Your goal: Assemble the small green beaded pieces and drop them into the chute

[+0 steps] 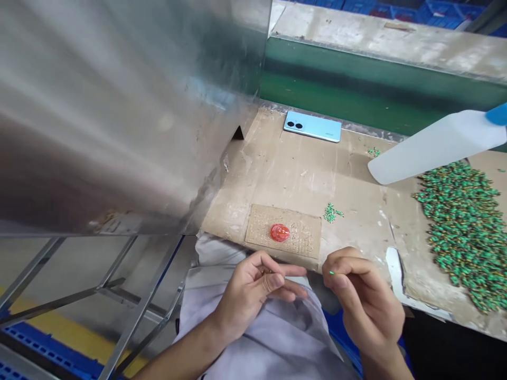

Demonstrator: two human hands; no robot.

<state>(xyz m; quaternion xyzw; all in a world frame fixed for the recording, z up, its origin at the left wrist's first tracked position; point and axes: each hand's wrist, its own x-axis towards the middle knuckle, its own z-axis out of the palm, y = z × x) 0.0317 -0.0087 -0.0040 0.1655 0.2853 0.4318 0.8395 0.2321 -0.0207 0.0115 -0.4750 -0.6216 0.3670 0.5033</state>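
Note:
My right hand (364, 298) pinches a tiny green piece (331, 273) between thumb and forefinger, just off the table's front edge. My left hand (259, 285) is beside it over my lap, thumb closed against the bent forefinger and other fingers stretched toward the right. What those fingers hold, if anything, is too hidden to name. Beyond the hands, a small cardboard piece (304, 232) lies at the table edge with a glossy red lump (280, 232) on it. A few small green pieces (331, 212) lie to its right, and a large heap of green and gold-coloured pieces (467, 237) spreads farther right.
A white bottle (435, 145) with a blue cap leans over the right of the cardboard-covered table (293, 174). A light blue phone (312, 126) lies at the back. A large metal panel (130, 105) stands on the left, above a metal frame (146, 295). Blue bins (439, 13) are behind.

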